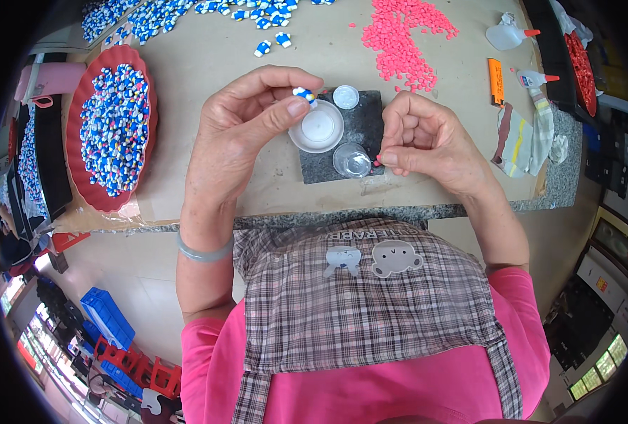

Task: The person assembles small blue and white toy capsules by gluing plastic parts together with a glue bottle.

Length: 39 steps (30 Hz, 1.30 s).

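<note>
Between the thumb and forefinger of my left hand (257, 113) is a small blue-and-white figurine (304, 95). My right hand (434, 145) pinches a tiny pink piece (378, 163) at its fingertips, close to a small clear cup (351, 161). A round white dish (317, 127) and a smaller silvery-white cap (346, 97) rest with the cup on a dark square slab (365, 116). Below the left fingertips lies the dish. The cup's contents are hard to make out.
A red scalloped tray (146, 134) of blue-and-white figurines stands on the left. More figurines (263, 48) and a spread of pink pieces (397, 49) lie at the back. Glue bottles (506, 35), an orange box cutter (496, 81) and a striped cloth (519, 141) are on the right.
</note>
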### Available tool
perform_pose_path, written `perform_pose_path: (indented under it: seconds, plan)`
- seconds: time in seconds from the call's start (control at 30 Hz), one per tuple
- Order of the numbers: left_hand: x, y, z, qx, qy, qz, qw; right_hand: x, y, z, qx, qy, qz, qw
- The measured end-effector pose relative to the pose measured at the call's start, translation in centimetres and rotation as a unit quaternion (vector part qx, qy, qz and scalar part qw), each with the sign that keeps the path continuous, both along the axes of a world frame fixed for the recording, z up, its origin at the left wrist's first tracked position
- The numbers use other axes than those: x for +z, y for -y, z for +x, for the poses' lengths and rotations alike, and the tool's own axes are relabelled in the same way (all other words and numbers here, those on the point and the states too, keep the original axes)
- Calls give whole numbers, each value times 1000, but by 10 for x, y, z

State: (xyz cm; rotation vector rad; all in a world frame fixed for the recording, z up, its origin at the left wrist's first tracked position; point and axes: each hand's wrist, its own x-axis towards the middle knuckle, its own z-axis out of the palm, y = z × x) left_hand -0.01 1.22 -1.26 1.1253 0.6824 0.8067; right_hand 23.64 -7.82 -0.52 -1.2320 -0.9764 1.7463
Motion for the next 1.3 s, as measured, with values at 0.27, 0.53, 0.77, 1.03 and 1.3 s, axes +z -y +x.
perform_pose_path:
  seconds: [0.27,0.53,0.77,1.03,1.3]
  plan:
    - [3,7,-7,-31,-3,-27,999,8,6,-10,23,90,14,996]
    - [6,13,-7,-41,-14,-19,999,22,8,-18,25,184,56,981]
    - [10,27,5,-40,5,-16,999,21,8,-16,-11,99,100,990]
    - [11,36,15,-29,3,21,999,22,1,-21,-96,-15,143,985]
    - [9,37,19,-11,-21,74,997,20,-1,-23,-94,21,144,985]
